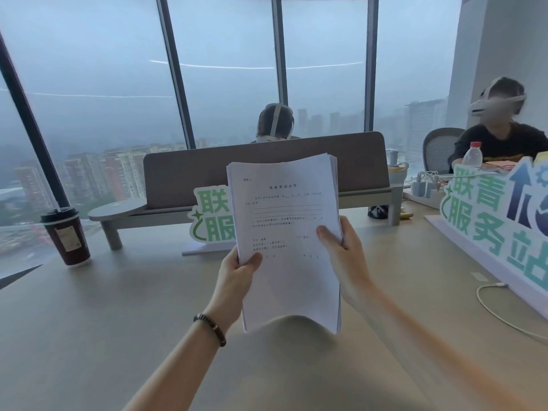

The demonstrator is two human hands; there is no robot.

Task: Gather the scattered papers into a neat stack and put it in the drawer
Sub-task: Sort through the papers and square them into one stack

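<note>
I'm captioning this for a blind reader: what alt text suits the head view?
Both hands, left hand and right hand, hold a stack of papers upright above a pale table. A lidded coffee cup stands at left.

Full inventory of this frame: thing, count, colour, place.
paper stack: one, white, printed, held upright above the table
table: one, beige, foreground
coffee cup: one, dark red, black lid, table left
signs: two, green-white, one behind the stack, one right
divider: one, grey-brown, behind
water bottle: one, clear, red cap, right
cable: one, white, right
people: two, wearing headsets, behind
left hand: grips stack's left edge
right hand: grips stack's right edge
</note>
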